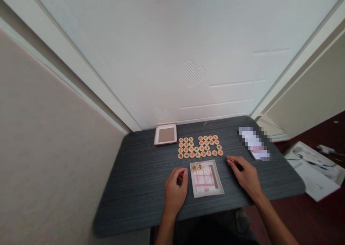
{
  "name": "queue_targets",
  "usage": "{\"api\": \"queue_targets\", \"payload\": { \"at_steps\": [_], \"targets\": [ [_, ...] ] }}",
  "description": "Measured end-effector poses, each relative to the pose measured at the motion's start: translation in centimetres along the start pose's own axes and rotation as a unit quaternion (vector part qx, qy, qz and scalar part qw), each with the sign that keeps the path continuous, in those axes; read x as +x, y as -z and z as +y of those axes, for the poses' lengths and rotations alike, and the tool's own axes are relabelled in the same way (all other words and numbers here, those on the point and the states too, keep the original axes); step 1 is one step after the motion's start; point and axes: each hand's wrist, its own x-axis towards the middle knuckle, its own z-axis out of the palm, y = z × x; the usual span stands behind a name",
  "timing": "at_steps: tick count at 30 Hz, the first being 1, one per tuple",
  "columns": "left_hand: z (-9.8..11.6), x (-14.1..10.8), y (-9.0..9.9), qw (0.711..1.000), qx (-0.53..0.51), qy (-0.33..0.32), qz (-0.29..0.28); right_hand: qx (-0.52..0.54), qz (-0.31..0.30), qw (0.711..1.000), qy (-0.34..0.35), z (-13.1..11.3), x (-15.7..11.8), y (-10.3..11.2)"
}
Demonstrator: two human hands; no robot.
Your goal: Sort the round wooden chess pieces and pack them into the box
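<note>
My right hand [245, 176] rests at the right of the shallow white box, thumb and forefinger pinched on what looks like a small tan Chinese chess piece [230, 160], mostly covered by the fingertips. To the left of the box is my left hand [174, 190], its fingers curled and thumb against forefinger, with nothing visible in them. Inside the box [208, 194], two round chess pieces [196, 167] sit side by side at the top left, over a sheet with pink lines. Beyond it, several chess pieces [197, 155] with red or black characters lie in rows with a few gaps.
A white-framed tray or lid [166, 134] lies at the back of the dark table [134, 187]. At the right lies a pixelated, phone-like object [253, 143]. An opened white box [315, 169] with cables is on the floor. A white panel [188, 105] stands behind the table.
</note>
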Motion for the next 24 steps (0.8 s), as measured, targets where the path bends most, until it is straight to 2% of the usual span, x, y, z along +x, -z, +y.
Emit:
{"api": "queue_targets", "payload": {
  "at_steps": [9,17,20,24],
  "targets": [
    [-0.12,-0.06,-0.12,1.000,-0.006,0.004,-0.003,0.042,-0.027,0.999,-0.022,0.10,-0.26,0.17],
    [-0.03,-0.05,-0.01,1.000,-0.009,0.004,-0.011,0.038,-0.034,0.998,-0.035,0.27,-0.22,0.02],
    [-0.03,-0.04,0.02,1.000,-0.013,0.005,-0.020,0.057,-0.034,0.996,-0.060,0.17,-0.20,0.03],
    [-0.05,-0.09,0.06,1.000,-0.013,0.007,-0.025,0.132,-0.032,0.983,-0.122,-0.50,-0.35,0.16]
  ]
}}
